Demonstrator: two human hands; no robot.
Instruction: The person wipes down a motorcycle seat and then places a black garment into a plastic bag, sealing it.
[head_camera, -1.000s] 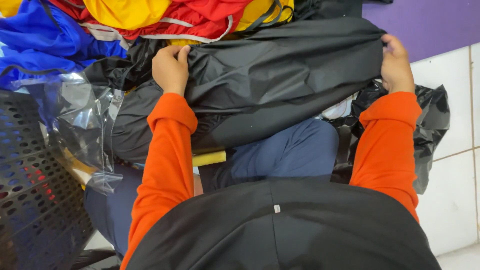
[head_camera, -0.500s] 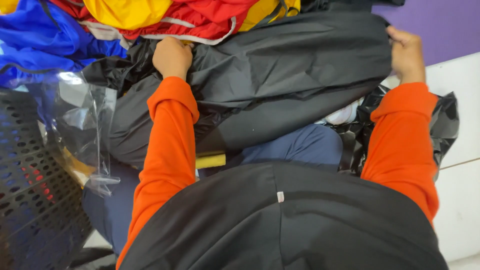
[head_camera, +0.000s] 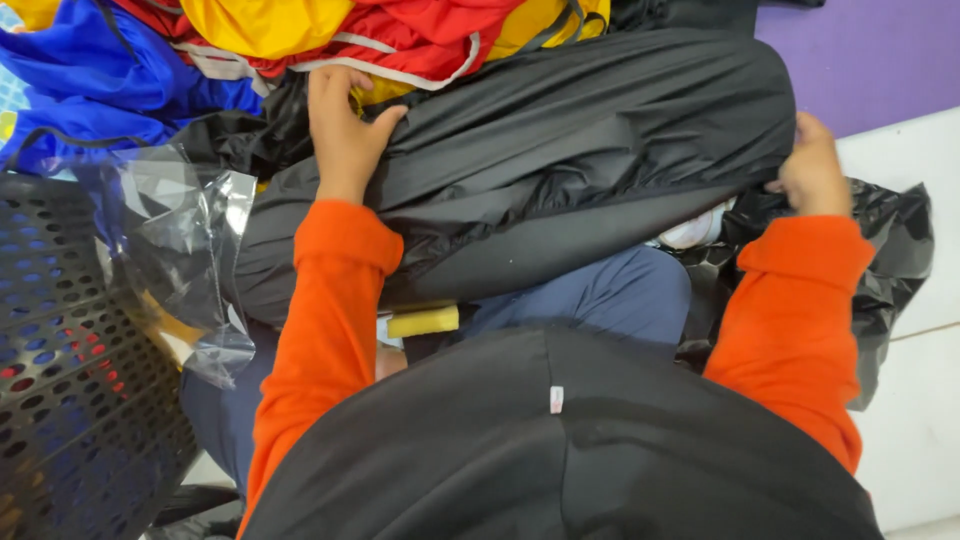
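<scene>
A large black garment (head_camera: 580, 170) lies folded across my lap, over my blue trousers (head_camera: 600, 295). My left hand (head_camera: 342, 135) presses flat on its left end, fingers spread, close to a pile of red and yellow clothing (head_camera: 380, 30). My right hand (head_camera: 815, 170) grips the garment's right edge with curled fingers. Both my sleeves are orange. A black cloth (head_camera: 560, 450) covers my chest in the foreground.
A clear plastic bag (head_camera: 170, 250) hangs at the left beside a black perforated crate (head_camera: 70, 400). Blue clothing (head_camera: 100, 80) lies at the upper left. A black plastic bag (head_camera: 890, 250) sits on white floor tiles (head_camera: 920, 400) at the right. A yellow strip (head_camera: 422, 322) shows under the garment.
Both hands have shifted slightly along the black garment, the right hand drawing its edge downward; the view has moved a little.
</scene>
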